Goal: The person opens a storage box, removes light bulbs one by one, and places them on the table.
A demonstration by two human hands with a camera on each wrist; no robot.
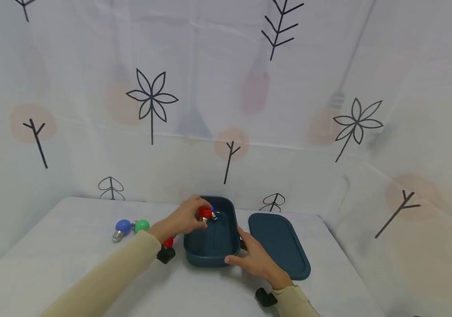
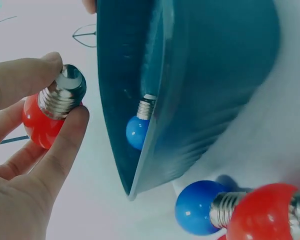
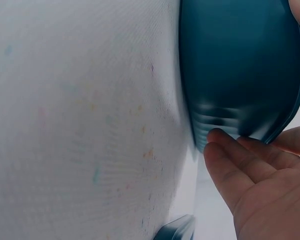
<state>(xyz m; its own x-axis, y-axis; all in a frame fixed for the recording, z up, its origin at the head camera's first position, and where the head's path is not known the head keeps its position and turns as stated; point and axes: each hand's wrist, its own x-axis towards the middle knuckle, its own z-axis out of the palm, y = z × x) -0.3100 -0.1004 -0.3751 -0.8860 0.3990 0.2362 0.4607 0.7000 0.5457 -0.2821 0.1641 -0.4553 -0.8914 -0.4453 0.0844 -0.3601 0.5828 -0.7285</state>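
My left hand (image 1: 185, 216) pinches a red light bulb (image 1: 203, 213) by its metal base, over the far left part of a dark teal plastic container (image 1: 210, 260). In the left wrist view, the red bulb (image 2: 40, 122) has its silvery screw base turned up between thumb and fingers. A blue bulb (image 2: 137, 132) lies inside the container. Holding the container at its near right corner, my right hand (image 1: 258, 260) has its fingers along the ribbed outer wall and its thumb round the corner. The right wrist view shows those fingers (image 3: 235, 155) against the wall.
Left of the container lie a blue bulb (image 1: 123, 226), a green bulb (image 1: 142, 225) and a red bulb (image 1: 168, 242), partly behind the left wrist. A flat teal lid (image 1: 279, 244) lies to the right on the white table (image 1: 71, 264). Behind hangs a patterned cloth (image 1: 194, 167).
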